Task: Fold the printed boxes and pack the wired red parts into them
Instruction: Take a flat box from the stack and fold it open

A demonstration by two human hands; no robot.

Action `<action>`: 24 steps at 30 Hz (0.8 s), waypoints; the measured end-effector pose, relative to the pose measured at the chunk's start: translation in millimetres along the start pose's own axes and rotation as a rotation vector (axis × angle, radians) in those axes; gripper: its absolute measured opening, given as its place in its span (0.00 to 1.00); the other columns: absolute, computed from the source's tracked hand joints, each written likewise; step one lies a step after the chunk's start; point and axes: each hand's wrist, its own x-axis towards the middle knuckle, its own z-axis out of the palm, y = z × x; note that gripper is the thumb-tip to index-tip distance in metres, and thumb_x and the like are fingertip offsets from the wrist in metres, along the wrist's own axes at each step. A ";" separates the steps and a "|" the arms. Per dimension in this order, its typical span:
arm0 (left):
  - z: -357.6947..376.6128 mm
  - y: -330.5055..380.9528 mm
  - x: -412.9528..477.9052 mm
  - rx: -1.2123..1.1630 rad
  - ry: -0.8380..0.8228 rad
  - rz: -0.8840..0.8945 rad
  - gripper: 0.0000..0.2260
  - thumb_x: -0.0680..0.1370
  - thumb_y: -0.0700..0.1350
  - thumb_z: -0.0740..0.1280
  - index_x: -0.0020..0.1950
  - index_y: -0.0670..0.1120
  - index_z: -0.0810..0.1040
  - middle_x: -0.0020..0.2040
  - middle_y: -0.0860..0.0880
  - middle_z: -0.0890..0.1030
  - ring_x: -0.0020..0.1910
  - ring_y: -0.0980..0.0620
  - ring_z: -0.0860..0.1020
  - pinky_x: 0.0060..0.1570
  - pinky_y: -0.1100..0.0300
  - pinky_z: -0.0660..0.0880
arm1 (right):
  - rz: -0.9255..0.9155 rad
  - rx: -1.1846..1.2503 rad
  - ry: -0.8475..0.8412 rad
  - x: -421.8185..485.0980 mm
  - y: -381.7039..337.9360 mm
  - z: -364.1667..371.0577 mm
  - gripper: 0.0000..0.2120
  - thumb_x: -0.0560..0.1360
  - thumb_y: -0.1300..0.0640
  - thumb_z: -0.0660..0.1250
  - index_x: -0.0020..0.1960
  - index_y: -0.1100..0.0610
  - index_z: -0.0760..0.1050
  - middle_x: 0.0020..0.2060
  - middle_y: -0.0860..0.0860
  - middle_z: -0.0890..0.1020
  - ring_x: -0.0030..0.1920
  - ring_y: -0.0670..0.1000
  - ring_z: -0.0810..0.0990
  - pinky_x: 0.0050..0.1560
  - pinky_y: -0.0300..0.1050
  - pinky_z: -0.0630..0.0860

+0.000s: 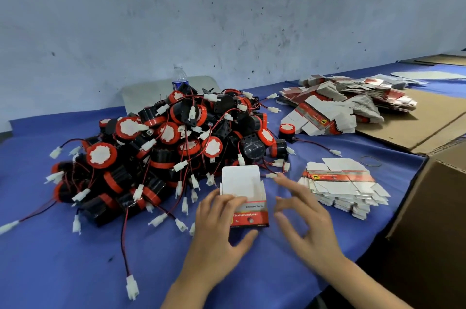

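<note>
A folded printed box stands on the blue table with its white lid flap up and its top open. My left hand grips it, fingers over the front rim and thumb under its lower edge. Just right of the box hovers my right hand, fingers spread, holding nothing. A big pile of red and black wired parts with white connectors lies behind and to the left. A stack of flat printed boxes sits to the right of my hands.
A larger heap of flat boxes lies at the back right, partly on brown cardboard. A brown carton stands at the right edge. A water bottle stands behind the pile. A rubber band lies near the carton.
</note>
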 end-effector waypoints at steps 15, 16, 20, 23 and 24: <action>-2.8 2.5 2.9 0.185 0.180 -0.046 0.13 0.62 0.38 0.77 0.37 0.46 0.73 0.64 0.50 0.74 0.67 0.34 0.69 0.56 0.36 0.72 | 0.830 0.006 -0.003 68.6 40.9 87.0 0.23 0.71 0.41 0.68 0.60 0.53 0.75 0.54 0.48 0.76 0.54 0.48 0.75 0.49 0.42 0.69; -2.6 2.0 2.8 0.149 0.176 -0.046 0.12 0.64 0.39 0.77 0.38 0.47 0.74 0.68 0.53 0.71 0.69 0.36 0.67 0.58 0.39 0.73 | 0.860 -0.076 -0.020 69.8 40.3 91.0 0.25 0.71 0.39 0.67 0.61 0.53 0.74 0.56 0.51 0.74 0.57 0.51 0.73 0.49 0.44 0.70; -0.9 0.6 1.2 0.030 0.249 -0.064 0.28 0.66 0.38 0.78 0.59 0.58 0.73 0.77 0.60 0.51 0.73 0.47 0.63 0.58 0.63 0.69 | 0.894 -0.127 0.042 71.9 36.5 97.6 0.18 0.72 0.44 0.68 0.56 0.54 0.74 0.54 0.50 0.71 0.57 0.52 0.72 0.48 0.45 0.70; -0.8 -2.3 0.8 -0.078 0.249 -0.107 0.46 0.66 0.38 0.79 0.70 0.69 0.58 0.78 0.59 0.44 0.68 0.50 0.67 0.57 0.76 0.66 | 0.844 -0.093 0.115 69.0 37.9 95.4 0.13 0.72 0.46 0.69 0.49 0.54 0.74 0.48 0.48 0.74 0.55 0.52 0.73 0.52 0.47 0.72; 0.1 -2.9 0.8 -0.092 0.251 -0.112 0.49 0.66 0.38 0.80 0.72 0.70 0.55 0.77 0.59 0.44 0.67 0.54 0.67 0.54 0.81 0.65 | 0.857 -0.109 0.085 69.2 38.0 95.0 0.17 0.71 0.41 0.68 0.50 0.54 0.74 0.49 0.48 0.74 0.55 0.52 0.73 0.54 0.48 0.71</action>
